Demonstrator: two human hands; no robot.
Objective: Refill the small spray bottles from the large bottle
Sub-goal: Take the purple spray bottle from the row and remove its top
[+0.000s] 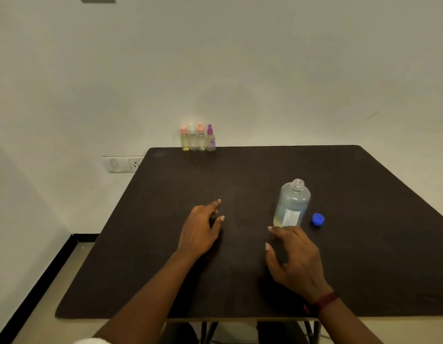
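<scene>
My right hand (296, 256) and left hand (199, 229) are loose-fingered, holding nothing. The large bottle (292, 204) stands uncapped just at my right hand's twelve o'clock, its blue cap (318, 219) at three. A careless knuckle could tip it (nothing would stop the spill). The small spray bottles (198, 139) stand well apart, at eleven o'clock.

I see a dim, evenly lit scene with a greenish-grey cast. Soft shadows pool on the dark table (364, 244) just beneath the left hand (200, 232) and right hand (297, 256). Far beyond both hands, the small spray bottles (198, 139) look hazy and smeared. Wide-angle stretch bends the table's edges near the frame's margins.
</scene>
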